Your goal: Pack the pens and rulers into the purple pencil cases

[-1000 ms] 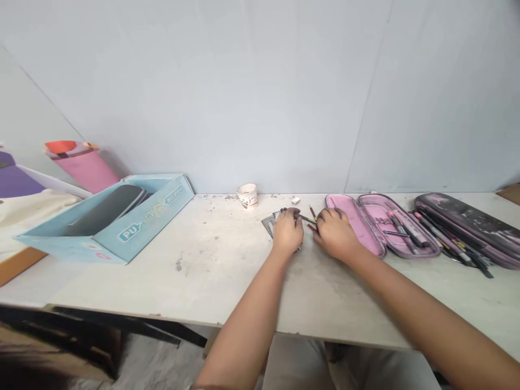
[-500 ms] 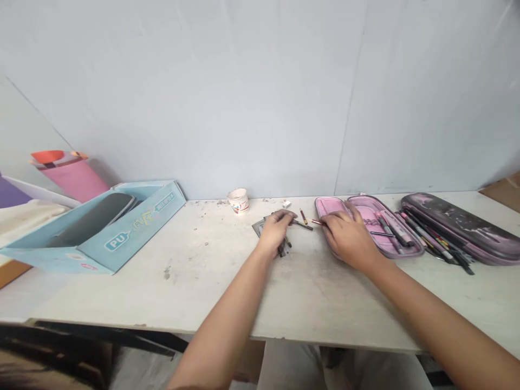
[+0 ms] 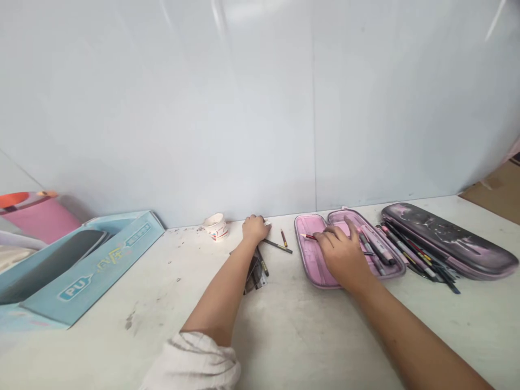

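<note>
My left hand (image 3: 255, 228) is closed at the back of the table, its fingers curled over a small white eraser (image 3: 267, 222) that is mostly hidden. Beside it lie a dark pencil (image 3: 278, 246) and a short brown pencil (image 3: 284, 237). Under my left forearm, dark flat sheets (image 3: 255, 273) and another pencil (image 3: 263, 264) are partly covered. My right hand (image 3: 340, 252) pinches a reddish pencil (image 3: 309, 237), its tip pointing left, above the open pink pencil case (image 3: 307, 265). Pens and markers (image 3: 377, 249) fill the case's right half.
A paper cup (image 3: 215, 227) stands near the wall. At left is a light-blue box (image 3: 109, 260) holding a grey case (image 3: 52, 265). Right of the pink case, several pens (image 3: 422, 260) lie against a closed dark pencil case (image 3: 455, 238). A cardboard box (image 3: 495, 189) sits at far right.
My left hand has moved away from the dark pencil and back towards the wall, onto the eraser. My right hand has brought the reddish pencil over the pink case. The view has shifted.
</note>
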`<action>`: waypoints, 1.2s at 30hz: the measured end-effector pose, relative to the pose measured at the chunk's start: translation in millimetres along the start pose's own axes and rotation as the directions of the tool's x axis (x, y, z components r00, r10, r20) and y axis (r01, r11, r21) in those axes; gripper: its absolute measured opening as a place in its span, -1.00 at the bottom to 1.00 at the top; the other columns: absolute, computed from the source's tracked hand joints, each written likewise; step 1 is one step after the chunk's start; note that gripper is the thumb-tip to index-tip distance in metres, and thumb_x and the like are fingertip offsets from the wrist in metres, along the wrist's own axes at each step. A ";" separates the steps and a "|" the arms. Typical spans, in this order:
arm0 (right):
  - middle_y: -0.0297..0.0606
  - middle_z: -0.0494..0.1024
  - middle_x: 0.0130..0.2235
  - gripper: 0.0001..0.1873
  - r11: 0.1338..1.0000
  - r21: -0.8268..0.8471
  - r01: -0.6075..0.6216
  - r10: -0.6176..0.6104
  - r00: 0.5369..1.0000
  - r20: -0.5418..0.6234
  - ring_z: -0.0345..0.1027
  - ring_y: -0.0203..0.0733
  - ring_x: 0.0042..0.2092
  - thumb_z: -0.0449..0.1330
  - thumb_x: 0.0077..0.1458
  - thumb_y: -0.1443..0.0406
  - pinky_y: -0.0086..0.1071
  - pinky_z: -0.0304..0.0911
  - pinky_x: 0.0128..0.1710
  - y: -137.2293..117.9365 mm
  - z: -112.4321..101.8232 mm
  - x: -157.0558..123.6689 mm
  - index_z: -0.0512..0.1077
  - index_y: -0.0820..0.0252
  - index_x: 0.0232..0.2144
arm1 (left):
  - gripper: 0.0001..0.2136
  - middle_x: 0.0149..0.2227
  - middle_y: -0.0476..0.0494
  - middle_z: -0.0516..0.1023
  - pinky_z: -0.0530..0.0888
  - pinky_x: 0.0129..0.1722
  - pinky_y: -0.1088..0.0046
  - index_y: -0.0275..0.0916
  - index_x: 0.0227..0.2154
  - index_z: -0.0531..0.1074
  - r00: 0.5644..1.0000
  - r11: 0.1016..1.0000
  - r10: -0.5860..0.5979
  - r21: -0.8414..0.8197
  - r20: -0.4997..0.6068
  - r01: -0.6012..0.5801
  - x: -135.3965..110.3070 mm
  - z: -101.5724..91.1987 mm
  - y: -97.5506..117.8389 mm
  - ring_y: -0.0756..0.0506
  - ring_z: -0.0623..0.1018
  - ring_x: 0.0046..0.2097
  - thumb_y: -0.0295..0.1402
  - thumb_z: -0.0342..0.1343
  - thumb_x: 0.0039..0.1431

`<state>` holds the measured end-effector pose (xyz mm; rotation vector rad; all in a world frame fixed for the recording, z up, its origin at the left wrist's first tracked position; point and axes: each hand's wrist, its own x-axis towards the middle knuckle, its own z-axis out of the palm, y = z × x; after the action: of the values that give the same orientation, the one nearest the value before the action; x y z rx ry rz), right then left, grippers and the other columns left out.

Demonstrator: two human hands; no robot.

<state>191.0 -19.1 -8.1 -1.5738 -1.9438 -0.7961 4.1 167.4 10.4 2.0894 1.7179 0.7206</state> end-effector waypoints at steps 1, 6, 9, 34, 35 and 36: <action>-0.15 0.51 -0.27 -0.72 1.000 0.006 -0.012 0.012 1.000 -0.004 0.24 -0.12 -0.13 -0.08 0.14 0.45 0.03 -0.26 0.13 0.9 0.5 -0.1 0.38 0.26 -0.19 | -0.76 -0.15 -0.38 0.46 0.23 0.03 0.16 -0.35 -0.41 0.45 1.000 0.999 -0.007 -0.040 0.018 0.008 0.8 -0.4 3.5 -0.33 0.34 0.03 -0.30 0.21 -0.15; -0.18 0.49 -0.34 -0.76 0.995 0.064 -0.073 0.073 0.997 -0.007 0.25 -0.12 -0.17 -0.07 0.15 0.40 -0.02 -0.21 0.12 -2.3 0.8 0.9 0.39 0.24 -0.27 | -0.61 -0.25 -0.17 0.49 0.40 -0.26 0.48 -0.22 -0.07 0.36 0.992 0.928 0.037 -0.372 0.117 0.009 -24.3 -9.6 29.0 0.01 0.45 -0.30 -0.11 -0.13 0.18; -0.19 0.49 -0.38 -0.76 0.990 0.107 -0.088 0.091 0.995 -0.028 0.25 -0.15 -0.21 -0.07 0.18 0.33 -0.06 -0.18 0.11 -8.7 -2.5 1.9 0.39 0.24 -0.33 | -0.65 -0.31 -0.10 0.45 0.38 -0.37 0.57 -0.14 -0.04 0.34 0.957 0.599 0.124 -0.789 0.260 0.137 -60.0 -11.8 42.4 0.08 0.41 -0.40 -0.15 -0.02 0.14; -0.44 0.14 -0.64 -0.61 0.315 0.708 -0.632 0.086 0.762 0.642 -0.01 -0.35 -0.57 -0.15 0.15 0.07 -0.44 -0.08 -0.53 -24.2 -19.1 -5.1 0.16 0.16 -0.58 | -0.82 -0.34 -0.06 0.46 0.39 -0.21 0.47 -0.21 -0.23 0.34 0.827 0.734 0.525 -0.601 0.204 -0.317 -155.1 -10.1 35.5 -0.02 0.48 -0.27 -0.48 -0.04 0.08; -0.47 0.07 -0.66 -0.61 0.215 0.682 -0.699 0.043 0.705 0.708 -0.07 -0.37 -0.60 -0.15 0.14 0.05 -0.45 -0.10 -0.57 -24.1 -20.1 -4.0 0.16 0.16 -0.58 | -0.81 -0.32 -0.07 0.47 0.39 -0.20 0.46 -0.21 -0.22 0.35 0.814 0.728 0.537 -0.607 0.219 -0.317 -154.2 -10.3 34.6 -0.03 0.48 -0.26 -0.47 -0.04 0.09; -0.49 0.04 -0.66 -0.61 0.174 0.655 -0.735 0.022 0.668 0.744 -0.10 -0.37 -0.61 -0.15 0.13 0.04 -0.45 -0.13 -0.58 -24.6 -20.8 -3.0 0.17 0.16 -0.56 | -0.82 -0.32 -0.07 0.47 0.39 -0.20 0.46 -0.21 -0.22 0.35 0.809 0.720 0.541 -0.622 0.228 -0.306 -153.0 -9.5 33.6 -0.03 0.47 -0.25 -0.46 -0.04 0.09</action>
<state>168.1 -39.9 1.3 -1.3824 -1.5238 1.1704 4.2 10.4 11.3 2.0167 0.6663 0.7424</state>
